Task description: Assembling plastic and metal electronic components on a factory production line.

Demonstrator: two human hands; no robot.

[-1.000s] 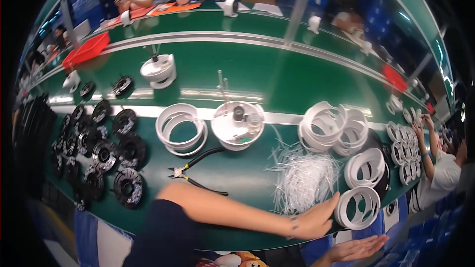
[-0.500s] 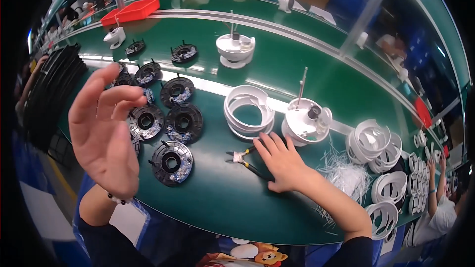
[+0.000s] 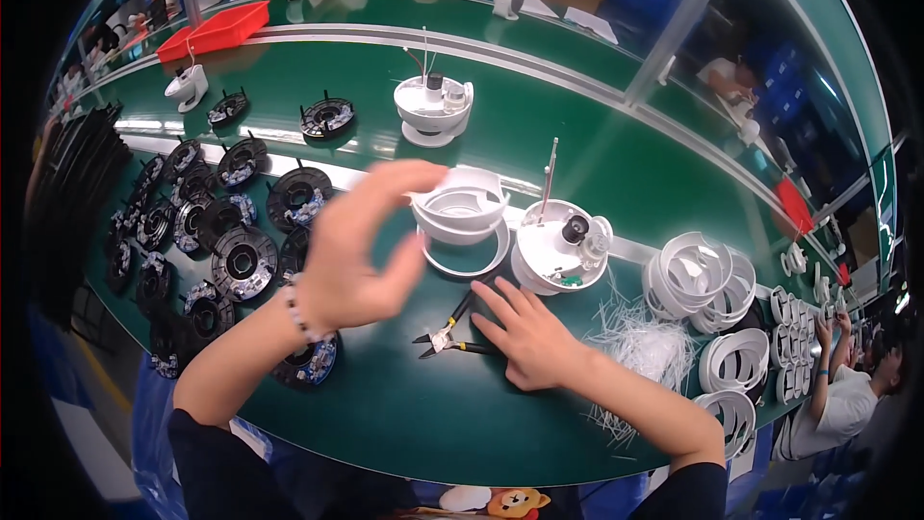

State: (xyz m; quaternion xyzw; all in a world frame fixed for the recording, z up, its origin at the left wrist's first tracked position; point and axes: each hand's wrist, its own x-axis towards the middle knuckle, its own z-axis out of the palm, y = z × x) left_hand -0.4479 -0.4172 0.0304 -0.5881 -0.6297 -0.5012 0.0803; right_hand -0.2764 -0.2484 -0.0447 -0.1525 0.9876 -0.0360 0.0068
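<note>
My left hand (image 3: 351, 265), blurred, is curled at the left edge of a white plastic ring (image 3: 457, 223), thumb in front and fingers behind. This ring is tilted and raised above a second white ring (image 3: 469, 273) on the table. My right hand (image 3: 529, 337) rests on the green table with fingers spread, holding nothing. Beside its fingertips lie diagonal cutters (image 3: 443, 339), jaws apart, with yellow and black handles partly reaching toward the hand. Just beyond stands a white bowl-shaped housing (image 3: 549, 255) with a black cylinder, a green part inside and an upright thin cable.
Several black round plates with circuit boards (image 3: 243, 265) cover the left side. A pile of clear thin strips (image 3: 647, 356) lies right of my right hand, beside stacked white rings (image 3: 693, 274). Another white housing (image 3: 433, 116) and a red tray (image 3: 231, 27) stand farther back. Co-workers sit around.
My left hand has swung right and down from over the black plates to the white rings. The upper ring now sits raised and tilted. My right hand stays beside the cutters; the view has shifted.
</note>
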